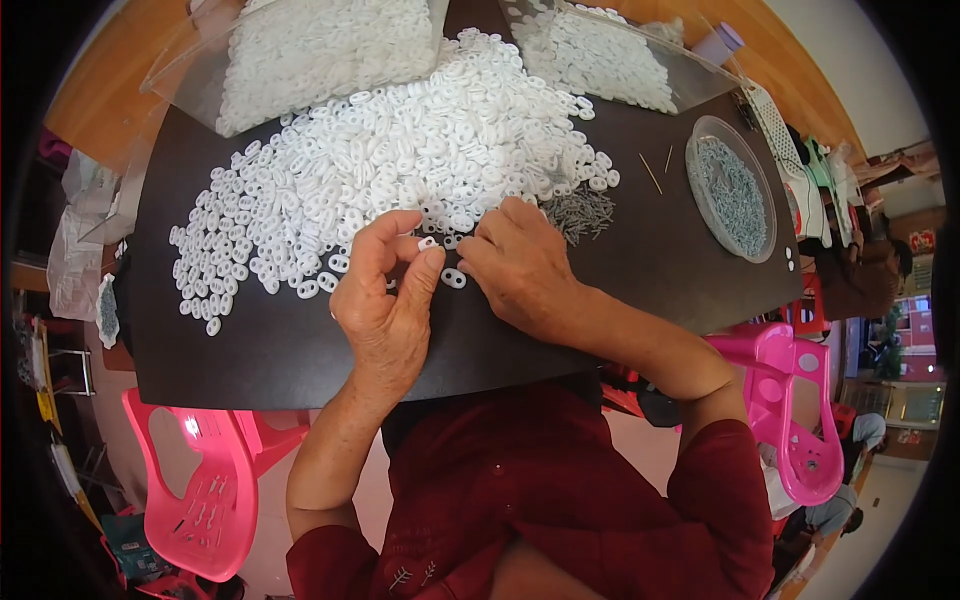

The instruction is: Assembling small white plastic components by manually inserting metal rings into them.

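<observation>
A small white ring sits pinched between the thumb and fingertips of the left hand, just left of the frame's centre and raised a little off the dark board. The right hand lies beside it, palm down, its fingers curled toward the same spot; they touch or nearly touch the board, and whether they grip anything cannot be told. One more ring lies loose on the board between the two hands.

Directly above the hands spreads a wide heap of rings, filling the upper middle of the board. A small pile of pins, grey and thin, lies just right of the right hand. Further right stands a round clear dish, also holding grey pins. Two thin sticks lie between the heap and the dish.

At the top edge, two clear bags hold more white rings, one upper left and one upper right.

Judged from the size of the heap and the full bags, most of the work looks left to do; no separate finished pile can be made out.

Pink plastic chairs show at the lower left and right.
</observation>
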`<act>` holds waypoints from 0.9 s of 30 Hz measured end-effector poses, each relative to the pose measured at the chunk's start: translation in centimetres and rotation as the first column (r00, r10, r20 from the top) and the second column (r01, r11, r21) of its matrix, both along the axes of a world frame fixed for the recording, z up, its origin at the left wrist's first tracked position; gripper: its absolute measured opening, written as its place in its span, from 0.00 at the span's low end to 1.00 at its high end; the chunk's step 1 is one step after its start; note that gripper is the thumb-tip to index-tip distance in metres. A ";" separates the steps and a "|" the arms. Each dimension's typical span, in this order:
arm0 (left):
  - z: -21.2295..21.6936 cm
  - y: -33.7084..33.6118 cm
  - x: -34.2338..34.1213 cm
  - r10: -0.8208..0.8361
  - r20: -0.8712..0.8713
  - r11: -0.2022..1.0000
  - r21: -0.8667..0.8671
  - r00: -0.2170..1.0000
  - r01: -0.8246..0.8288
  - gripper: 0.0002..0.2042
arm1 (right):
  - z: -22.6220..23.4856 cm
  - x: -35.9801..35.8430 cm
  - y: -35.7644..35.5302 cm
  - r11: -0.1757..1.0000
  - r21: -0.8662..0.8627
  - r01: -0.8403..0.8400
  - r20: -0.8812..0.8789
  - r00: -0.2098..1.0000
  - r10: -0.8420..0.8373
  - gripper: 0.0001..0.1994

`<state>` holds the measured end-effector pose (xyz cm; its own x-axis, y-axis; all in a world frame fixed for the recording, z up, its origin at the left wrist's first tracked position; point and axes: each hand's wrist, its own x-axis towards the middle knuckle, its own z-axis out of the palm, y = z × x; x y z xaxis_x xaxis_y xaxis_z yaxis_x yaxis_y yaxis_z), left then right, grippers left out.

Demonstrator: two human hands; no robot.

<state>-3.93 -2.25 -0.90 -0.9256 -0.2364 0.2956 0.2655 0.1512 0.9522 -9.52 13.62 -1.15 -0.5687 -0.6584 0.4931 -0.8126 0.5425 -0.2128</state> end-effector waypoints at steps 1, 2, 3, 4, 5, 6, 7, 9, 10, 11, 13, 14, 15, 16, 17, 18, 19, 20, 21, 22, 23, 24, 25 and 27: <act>0.1 0.0 -0.1 0.002 -0.001 1.000 0.002 1.000 -0.002 0.15 | -0.1 0.0 -0.2 1.000 0.005 -0.005 -0.005 1.000 0.005 0.07; 0.2 0.0 -0.2 0.004 -0.015 1.000 0.027 1.000 -0.004 0.15 | 0.0 0.1 -0.3 1.000 0.007 -0.008 -0.004 1.000 0.008 0.07; 0.3 0.0 -0.3 0.006 -0.028 0.999 0.053 1.000 -0.005 0.15 | 0.0 0.1 -0.4 1.000 0.019 -0.007 -0.037 0.999 0.008 0.07; 0.2 0.0 -0.2 0.008 -0.026 0.999 0.054 1.000 -0.006 0.15 | 0.0 0.2 -0.5 1.000 0.030 -0.005 -0.069 0.998 0.007 0.06; 0.0 -0.1 -0.3 0.020 -0.029 1.000 -0.017 0.999 -0.020 0.14 | 0.0 0.2 -0.5 1.000 0.031 -0.003 -0.070 0.998 0.005 0.06; -0.1 -0.1 -0.4 0.031 -0.032 0.996 -0.087 0.999 -0.034 0.13 | 0.0 0.3 -0.4 1.000 0.026 0.001 -0.074 0.997 0.001 0.06; 0.0 -0.1 -0.5 0.028 -0.033 0.996 -0.087 0.999 -0.031 0.13 | 0.0 0.2 -0.3 1.000 0.021 0.006 -0.079 0.997 -0.004 0.05; 0.1 -0.1 -0.3 -0.012 0.047 1.000 -0.012 0.999 0.013 0.13 | 0.4 0.3 -0.2 0.999 0.033 0.002 -0.046 0.999 -0.001 0.06; 0.1 0.0 -0.3 -0.012 0.051 1.000 -0.014 0.999 0.013 0.13 | 0.5 0.3 -0.1 0.999 0.046 -0.002 -0.018 1.000 0.002 0.06; 0.1 0.0 -0.4 -0.028 0.031 0.999 0.043 0.999 0.027 0.13 | 0.5 0.3 -0.1 0.999 0.045 0.004 -0.017 1.000 -0.003 0.06; 0.1 0.2 -0.6 -0.048 0.010 0.994 0.098 0.999 0.047 0.13 | 0.3 0.2 -0.3 0.998 0.058 -0.012 -0.023 1.000 0.014 0.07; 0.2 0.2 -0.6 -0.046 0.020 0.995 0.095 0.999 0.043 0.12 | 0.2 0.1 -0.4 0.998 0.057 -0.012 -0.023 1.000 0.013 0.07; 0.2 0.2 -0.5 -0.043 0.029 0.995 0.092 0.999 0.040 0.12 | 0.1 0.1 -0.4 0.999 0.030 -0.015 -0.029 0.999 0.016 0.08; 0.2 0.3 -0.5 -0.043 0.027 0.995 0.091 0.999 0.040 0.12 | 0.0 0.1 -0.4 1.000 0.004 -0.018 -0.035 0.999 0.018 0.08; 0.3 0.2 -0.5 -0.061 0.044 0.990 0.132 0.997 0.055 0.12 | 0.0 0.2 -0.4 1.000 0.003 -0.020 -0.039 0.999 0.020 0.08; 0.3 0.2 -0.5 -0.080 0.059 0.982 0.173 0.995 0.069 0.12 | -0.1 0.4 -0.4 0.998 -0.065 -0.001 -0.022 1.000 0.000 0.08; 0.4 0.0 -0.5 -0.078 0.055 0.983 0.172 0.995 0.068 0.12 | 0.0 0.5 -0.3 0.991 -0.132 0.019 -0.003 1.000 -0.019 0.07; 0.6 -0.1 -0.4 -0.152 0.120 0.966 0.226 0.981 0.123 0.11 | 0.2 0.6 -0.1 0.991 -0.133 0.017 -0.007 1.000 -0.018 0.07; 0.8 -0.3 -0.4 -0.228 0.181 0.944 0.281 0.957 0.172 0.11 | 0.6 0.6 0.1 0.984 -0.174 0.035 0.056 0.998 -0.025 0.07; 0.9 -0.5 -0.5 -0.227 0.179 0.945 0.279 0.957 0.172 0.11 | 1.1 0.6 0.4 0.975 -0.215 0.055 0.119 0.992 -0.030 0.07; 0.9 -0.6 -0.4 -0.286 0.211 0.918 0.339 0.935 0.204 0.10 | 1.5 0.8 0.5 0.975 -0.217 0.055 0.120 0.992 -0.030 0.07; 1.0 -0.7 -0.3 -0.343 0.239 0.888 0.398 0.908 0.231 0.10 | 2.1 0.9 0.6 0.956 -0.279 0.090 0.223 0.974 -0.027 0.07; 0.9 -0.6 -0.2 -0.341 0.243 0.890 0.395 0.908 0.229 0.10 | 2.5 1.1 0.6 0.933 -0.336 0.130 0.323 0.946 -0.016 0.07; 0.8 -0.3 -0.3 -0.319 0.177 0.878 0.425 0.931 0.220 0.09 | 3.0 1.7 0.6 0.913 -0.368 0.175 0.430 0.903 0.001 0.08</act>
